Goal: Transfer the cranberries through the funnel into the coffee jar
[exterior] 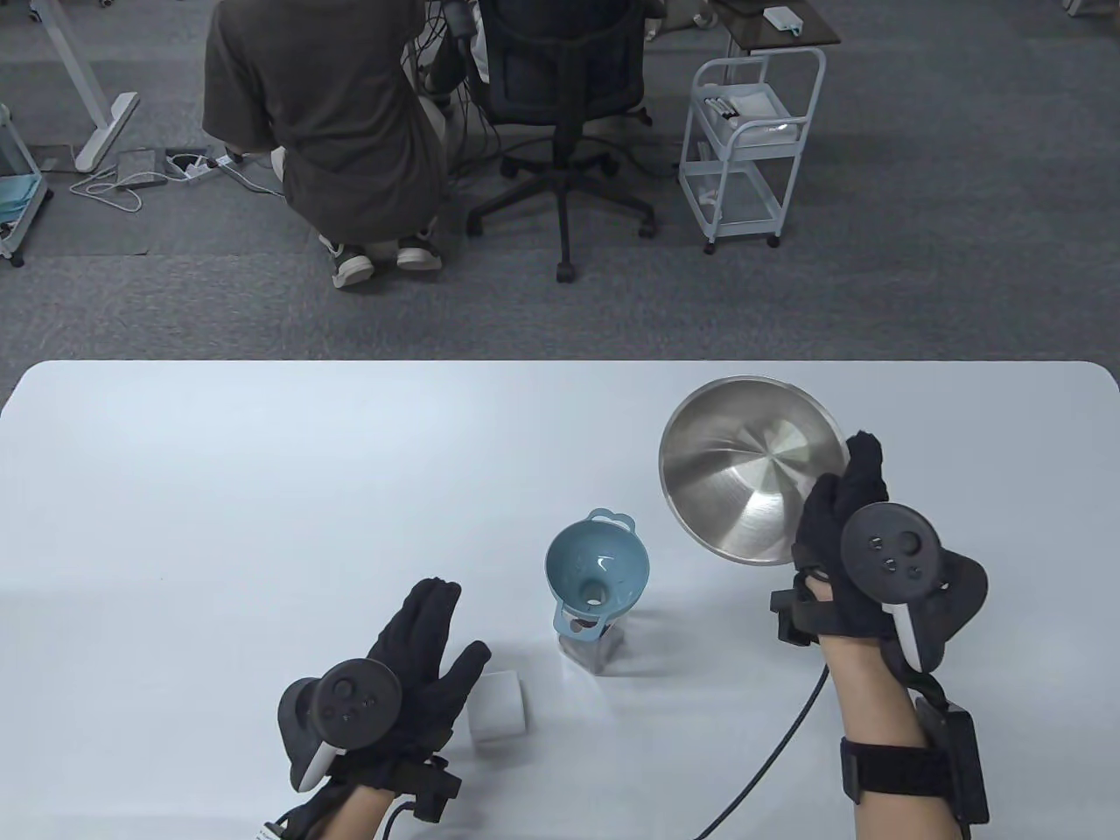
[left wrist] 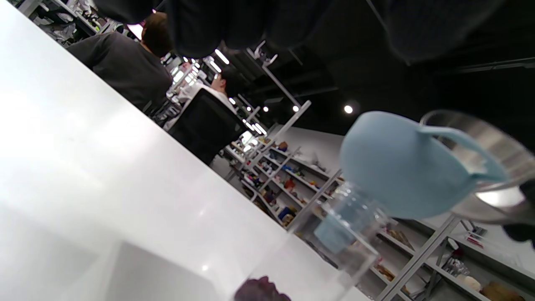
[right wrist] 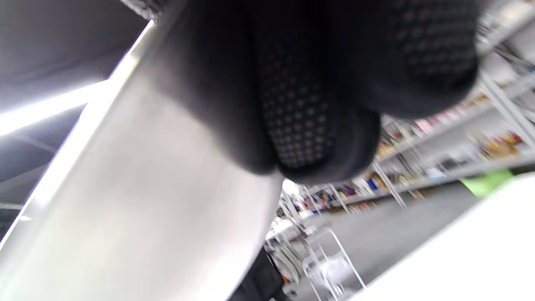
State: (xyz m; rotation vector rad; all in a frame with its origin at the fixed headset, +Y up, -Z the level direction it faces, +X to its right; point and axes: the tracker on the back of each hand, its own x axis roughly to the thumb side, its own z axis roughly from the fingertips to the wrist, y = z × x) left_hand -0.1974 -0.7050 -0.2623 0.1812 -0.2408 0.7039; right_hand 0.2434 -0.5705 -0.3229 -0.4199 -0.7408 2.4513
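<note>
A light blue funnel point(exterior: 597, 570) sits in the mouth of a clear glass jar point(exterior: 593, 649) near the table's front middle. Dark cranberries show at the jar's bottom in the left wrist view point(left wrist: 261, 290). My right hand point(exterior: 844, 516) grips the rim of a steel bowl point(exterior: 748, 468), held tilted above the table to the right of the funnel; its inside looks empty. The bowl's outer wall point(right wrist: 138, 200) fills the right wrist view under my fingers point(right wrist: 317, 108). My left hand point(exterior: 424, 639) is open, flat on the table left of the jar, beside a white lid point(exterior: 497, 707).
The white table point(exterior: 262, 490) extends left and back. A black cable point(exterior: 770, 761) runs from my right wrist across the table's front. Beyond the far edge are a crouching person point(exterior: 324, 140), an office chair point(exterior: 560, 105) and a white cart point(exterior: 752, 140).
</note>
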